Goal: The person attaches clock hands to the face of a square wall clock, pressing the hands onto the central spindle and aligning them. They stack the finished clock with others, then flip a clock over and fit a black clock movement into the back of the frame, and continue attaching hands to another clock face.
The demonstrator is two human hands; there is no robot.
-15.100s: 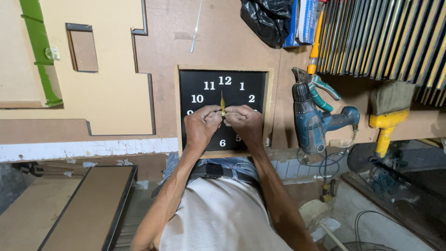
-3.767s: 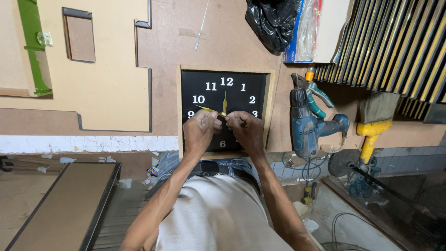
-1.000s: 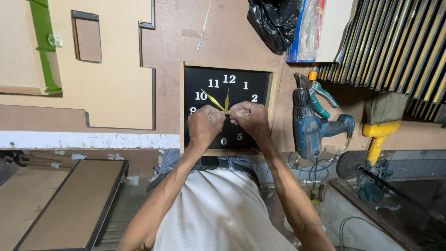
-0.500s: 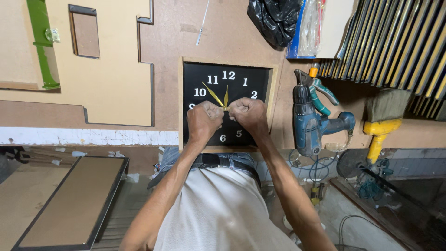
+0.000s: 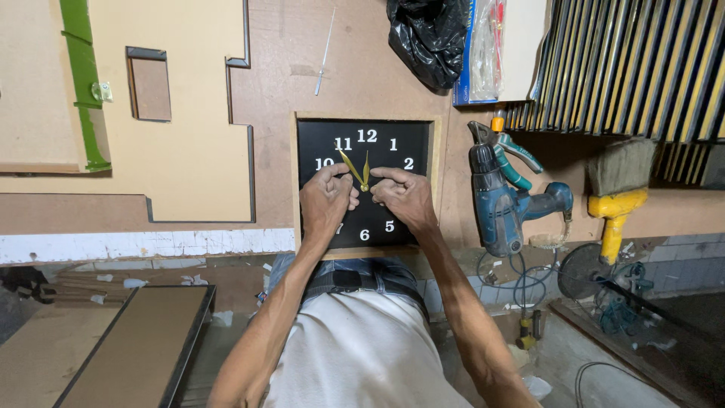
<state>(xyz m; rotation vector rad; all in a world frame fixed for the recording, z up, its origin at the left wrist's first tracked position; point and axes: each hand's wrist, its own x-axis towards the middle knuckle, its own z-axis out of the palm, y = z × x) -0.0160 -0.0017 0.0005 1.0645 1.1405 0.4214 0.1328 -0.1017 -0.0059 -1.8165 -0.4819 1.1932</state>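
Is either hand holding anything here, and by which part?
Both hands pinch at the hub of the gold clock hands on the square black clock; which hand grips which cannot be told.

Left hand (image 5: 326,202) and right hand (image 5: 405,198) cover clock face (image 5: 377,147) centre, several numerals hidden; fingertip grip on gold hands (image 5: 355,168) unclear; black frames (image 5: 642,68) cut off right.

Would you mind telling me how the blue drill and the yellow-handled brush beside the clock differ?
The blue drill is a bulky power tool with a cord trailing from it; the yellow-handled brush is slimmer and has no cord. The drill lies nearer the black clock, where both hands are; the brush lies farther right. The drill ends in a dark chuck, the brush in pale bristles. Both lie untouched on the brown board.
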